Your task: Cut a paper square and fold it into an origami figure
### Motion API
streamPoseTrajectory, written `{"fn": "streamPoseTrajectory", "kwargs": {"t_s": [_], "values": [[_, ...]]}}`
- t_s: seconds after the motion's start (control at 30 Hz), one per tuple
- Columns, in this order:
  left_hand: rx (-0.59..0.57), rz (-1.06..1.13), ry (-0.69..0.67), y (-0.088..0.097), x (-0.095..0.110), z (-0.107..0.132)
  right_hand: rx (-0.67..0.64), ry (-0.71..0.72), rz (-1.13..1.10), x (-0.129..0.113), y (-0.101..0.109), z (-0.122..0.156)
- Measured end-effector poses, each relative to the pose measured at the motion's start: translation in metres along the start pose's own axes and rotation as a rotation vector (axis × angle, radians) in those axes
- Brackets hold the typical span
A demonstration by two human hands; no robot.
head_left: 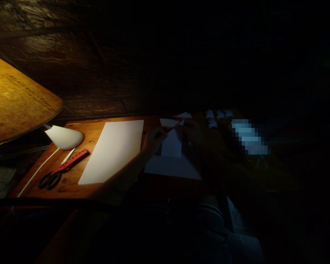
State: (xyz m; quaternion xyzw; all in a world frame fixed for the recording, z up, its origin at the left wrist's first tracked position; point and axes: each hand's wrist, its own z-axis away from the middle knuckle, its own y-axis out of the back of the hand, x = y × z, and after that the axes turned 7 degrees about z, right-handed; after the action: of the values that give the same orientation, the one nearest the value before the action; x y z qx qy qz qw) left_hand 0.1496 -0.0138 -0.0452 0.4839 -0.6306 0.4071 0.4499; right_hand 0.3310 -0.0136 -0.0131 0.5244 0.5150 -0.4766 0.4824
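Note:
A partly folded sheet of paper (171, 146) is between my hands, its top edges slanted by folds. My left hand (154, 138) has its fingers curled and pinches the paper's left side near the top. In deep shadow, my right hand (191, 131) grips the upper right of the same paper. Beneath it lies a larger white sheet (170, 167), flat on the wooden table (92, 135). Another small piece of white paper (184, 115) shows just beyond my right fingers. The exact finger contact is too dark to make out.
Left of my hands lies a stack of white paper (117, 150). Further left are scissors (63, 168) with black handles, a white lamp base (64, 137) with a cord, and a glowing lampshade (19, 101). Several small folded paper shapes (212, 123) and a blurred bright rectangle (249, 136) lie right.

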Motion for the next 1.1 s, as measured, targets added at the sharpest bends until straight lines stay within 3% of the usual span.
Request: {"fn": "streamPoseTrajectory", "kwargs": {"t_s": [0.13,0.6,0.97,1.1], "values": [[0.037,0.048,-0.003,0.002,-0.003,-0.001,0.029,-0.056,-0.045,-0.003,0.002,0.0],[0.071,0.016,-0.03,0.0,0.005,0.0,0.154,0.059,0.028,0.004,0.009,-0.007],[0.137,0.026,0.015,0.002,0.006,0.001,0.195,0.068,-0.074,0.004,0.011,-0.011],[0.15,0.025,0.017,0.002,0.006,0.0,0.133,0.026,-0.076,0.002,0.01,-0.009]]}}
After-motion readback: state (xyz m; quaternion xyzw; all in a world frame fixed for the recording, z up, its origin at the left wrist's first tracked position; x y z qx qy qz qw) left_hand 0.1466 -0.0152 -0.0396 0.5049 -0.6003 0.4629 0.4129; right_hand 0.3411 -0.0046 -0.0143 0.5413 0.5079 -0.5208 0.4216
